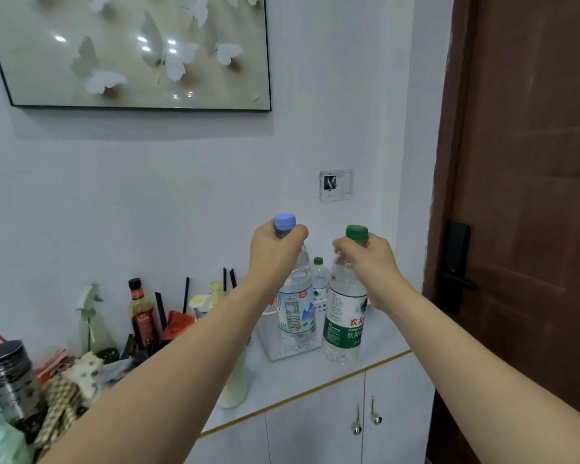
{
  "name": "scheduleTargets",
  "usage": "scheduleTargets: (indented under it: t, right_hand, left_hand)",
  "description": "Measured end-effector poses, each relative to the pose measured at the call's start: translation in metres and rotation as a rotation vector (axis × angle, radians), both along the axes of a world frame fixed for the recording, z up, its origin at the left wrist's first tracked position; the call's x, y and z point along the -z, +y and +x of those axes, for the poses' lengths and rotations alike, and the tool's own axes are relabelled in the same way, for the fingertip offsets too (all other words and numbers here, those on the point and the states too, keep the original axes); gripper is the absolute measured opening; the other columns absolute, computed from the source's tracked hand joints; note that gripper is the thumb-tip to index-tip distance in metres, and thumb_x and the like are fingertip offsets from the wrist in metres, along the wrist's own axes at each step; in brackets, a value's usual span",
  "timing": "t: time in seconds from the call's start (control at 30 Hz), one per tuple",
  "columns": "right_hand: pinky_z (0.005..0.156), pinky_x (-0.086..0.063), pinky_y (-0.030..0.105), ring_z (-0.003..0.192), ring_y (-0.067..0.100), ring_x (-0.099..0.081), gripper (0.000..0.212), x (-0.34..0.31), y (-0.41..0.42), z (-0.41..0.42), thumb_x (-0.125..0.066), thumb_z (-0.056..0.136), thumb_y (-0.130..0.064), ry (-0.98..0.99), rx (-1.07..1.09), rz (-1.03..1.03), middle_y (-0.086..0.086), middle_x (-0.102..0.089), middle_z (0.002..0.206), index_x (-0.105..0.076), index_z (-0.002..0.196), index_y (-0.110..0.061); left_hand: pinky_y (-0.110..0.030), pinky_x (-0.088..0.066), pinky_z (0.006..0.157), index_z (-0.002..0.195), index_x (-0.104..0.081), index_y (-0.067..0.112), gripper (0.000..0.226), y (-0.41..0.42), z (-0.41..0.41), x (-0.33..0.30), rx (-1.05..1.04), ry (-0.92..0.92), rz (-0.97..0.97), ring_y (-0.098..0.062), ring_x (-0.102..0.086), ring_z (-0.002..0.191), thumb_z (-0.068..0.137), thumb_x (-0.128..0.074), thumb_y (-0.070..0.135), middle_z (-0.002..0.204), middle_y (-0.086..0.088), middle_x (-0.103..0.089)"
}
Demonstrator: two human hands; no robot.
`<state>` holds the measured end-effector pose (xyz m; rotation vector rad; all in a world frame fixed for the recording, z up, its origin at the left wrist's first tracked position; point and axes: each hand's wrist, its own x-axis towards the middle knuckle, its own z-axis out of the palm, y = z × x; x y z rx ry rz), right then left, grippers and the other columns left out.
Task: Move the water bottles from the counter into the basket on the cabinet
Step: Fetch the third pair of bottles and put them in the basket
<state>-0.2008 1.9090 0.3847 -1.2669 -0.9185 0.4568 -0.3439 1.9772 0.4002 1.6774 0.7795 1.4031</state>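
left hand (273,244) grips the blue-capped bottle (295,309) neck, right hand (370,259) the green-capped, green-labelled bottle (344,321).

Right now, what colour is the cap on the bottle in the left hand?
Light blue: the cap shows clearly above the left hand in the head view.

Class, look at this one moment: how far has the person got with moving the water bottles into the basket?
Done: a small green-capped bottle seems to stand in the clear basket already, though partly hidden. In hand: the left hand has its grip on the neck of the blue-capped bottle, held over the basket; the right hand grips the large green-capped bottle beside it. Left: both must still be set down inside.
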Motion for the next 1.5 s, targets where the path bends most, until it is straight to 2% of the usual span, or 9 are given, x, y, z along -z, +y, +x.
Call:
scheduleTargets:
  t: [0.17,0.3,0.47,0.7,0.97,1.23,1.3,1.4,1.5]
  right_hand:
    - [0.060,-0.047,0.026,0.054,0.003,-0.060,0.012,-0.002,0.053,0.024,-0.068,0.079,-0.024,-0.046,-0.004,0.010,-0.001,-0.063,0.069,-0.062,0.078,-0.013]
    - [0.061,-0.043,0.029,0.062,0.016,-0.053,0.016,-0.005,0.099,0.045,-0.065,0.078,-0.028,-0.097,0.011,0.017,0.002,-0.059,0.070,-0.058,0.074,-0.015]
    - [0.060,-0.040,0.028,0.064,0.015,-0.049,0.018,-0.010,0.167,0.073,-0.064,0.081,-0.030,-0.167,-0.027,0.027,-0.004,-0.053,0.068,-0.054,0.071,-0.019]
    - [0.073,-0.047,0.036,0.088,0.026,-0.055,0.039,0.021,0.252,0.098,-0.044,0.075,-0.068,-0.692,0.051,-0.313,0.001,-0.049,0.098,-0.053,0.080,-0.030]
    - [0.045,-0.041,0.022,0.046,0.017,-0.060,0.044,0.084,0.304,0.106,-0.061,0.071,-0.067,-0.549,-0.226,-0.526,-0.004,-0.057,0.057,-0.054,0.068,-0.023]
    - [0.044,-0.034,0.024,0.047,0.006,-0.051,0.041,0.143,0.336,0.107,-0.073,0.072,-0.054,-0.603,-0.341,-0.561,-0.009,-0.052,0.055,-0.051,0.058,-0.023]
    - [0.044,-0.032,0.024,0.047,0.007,-0.047,0.043,0.156,0.339,0.105,-0.074,0.073,-0.050,-0.609,-0.378,-0.568,-0.009,-0.047,0.051,-0.049,0.055,-0.021]
    - [0.048,-0.036,0.025,0.049,0.008,-0.049,0.036,0.174,0.343,0.103,-0.076,0.073,-0.045,-0.600,-0.436,-0.576,-0.009,-0.050,0.050,-0.054,0.057,-0.021]
    - [0.048,-0.035,0.025,0.049,0.006,-0.049,0.034,0.180,0.345,0.100,-0.076,0.072,-0.042,-0.596,-0.447,-0.549,-0.009,-0.050,0.049,-0.054,0.056,-0.022]
  left_hand:
    - [-0.030,-0.045,0.060,0.087,-0.058,-0.004,0.029,0.055,0.022,-0.004,-0.005,0.014,-0.011,-0.014,-0.051,0.063,0.077,-0.062,0.023,0.070,-0.005,-0.058]
    - [-0.029,-0.040,0.057,0.082,-0.057,0.003,0.023,0.098,0.039,-0.013,-0.029,0.057,-0.016,-0.012,-0.046,0.060,0.078,-0.062,0.025,0.069,-0.002,-0.052]
    - [-0.032,-0.038,0.060,0.069,-0.052,0.017,0.026,0.166,0.062,-0.019,-0.196,0.297,0.032,-0.017,-0.045,0.066,0.074,-0.059,0.041,0.071,0.002,-0.051]
    - [-0.022,-0.040,0.051,0.089,-0.062,0.015,0.024,0.239,0.072,0.001,-0.158,0.393,-0.090,-0.013,-0.048,0.059,0.084,-0.068,0.037,0.071,0.002,-0.055]
    - [-0.026,-0.057,0.057,0.118,-0.065,0.013,0.045,0.296,0.068,0.040,0.028,0.771,-0.340,-0.022,-0.063,0.103,0.080,-0.080,0.033,0.113,-0.004,-0.066]
    - [-0.028,-0.059,0.062,0.108,-0.065,0.015,0.035,0.331,0.061,0.099,0.122,1.002,-0.424,-0.021,-0.064,0.081,0.079,-0.083,0.025,0.103,-0.006,-0.064]
    - [-0.030,-0.058,0.064,0.103,-0.065,0.021,0.031,0.337,0.061,0.108,0.137,1.146,-0.353,-0.018,-0.063,0.071,0.078,-0.083,0.023,0.098,-0.005,-0.063]
    - [-0.027,-0.047,0.068,0.106,-0.064,0.029,0.034,0.338,0.065,0.125,0.142,1.464,-0.139,-0.016,-0.060,0.085,0.076,-0.081,0.030,0.104,0.003,-0.061]
    - [-0.029,-0.043,0.067,0.106,-0.062,0.024,0.037,0.340,0.068,0.133,0.137,1.529,-0.080,-0.017,-0.058,0.086,0.075,-0.080,0.034,0.102,0.004,-0.060]
